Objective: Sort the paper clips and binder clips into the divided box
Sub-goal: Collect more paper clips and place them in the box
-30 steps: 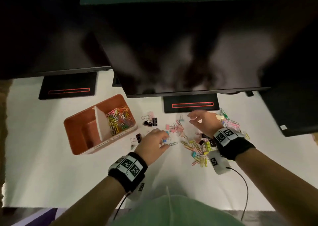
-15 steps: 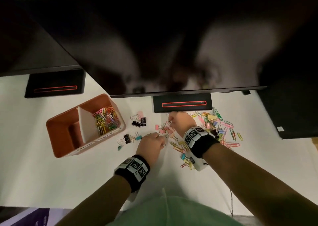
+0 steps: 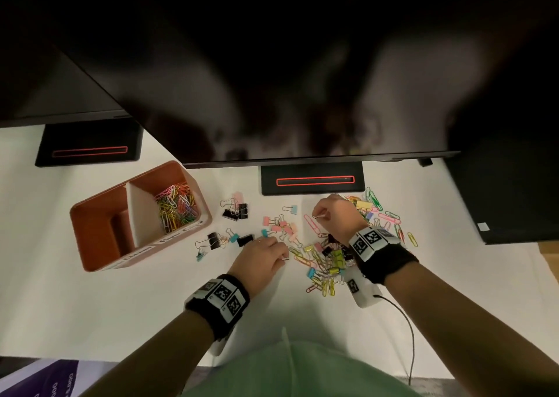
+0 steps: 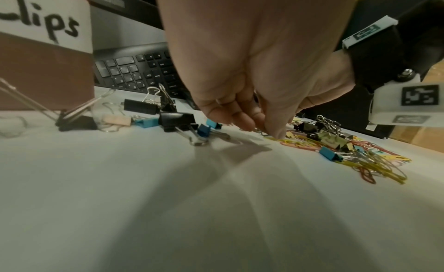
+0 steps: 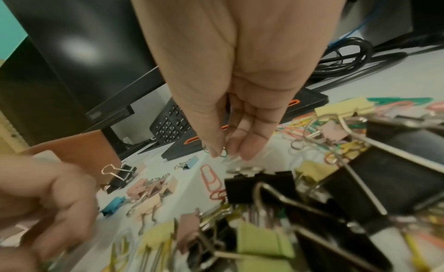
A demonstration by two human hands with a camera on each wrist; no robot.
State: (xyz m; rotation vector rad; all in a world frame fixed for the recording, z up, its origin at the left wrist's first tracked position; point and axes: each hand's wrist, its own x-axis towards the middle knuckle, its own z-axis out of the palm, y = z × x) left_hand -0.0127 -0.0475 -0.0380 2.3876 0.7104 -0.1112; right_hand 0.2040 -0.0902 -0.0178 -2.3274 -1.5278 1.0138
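White table [image 3: 75, 306]; scattered clips [image 3: 320, 263]; divided box [image 3: 99, 254]

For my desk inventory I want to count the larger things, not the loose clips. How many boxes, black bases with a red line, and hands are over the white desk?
divided box: 1
black bases with a red line: 2
hands, the left hand and the right hand: 2
Total: 5

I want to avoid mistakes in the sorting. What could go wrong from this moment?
1. The right hand pinches a green paper clip only at the fingertips; it may slip on the way to the box.
2. In the mixed pile paper clips tangle with binder clips, so a binder clip could ride along into the paper clip compartment.
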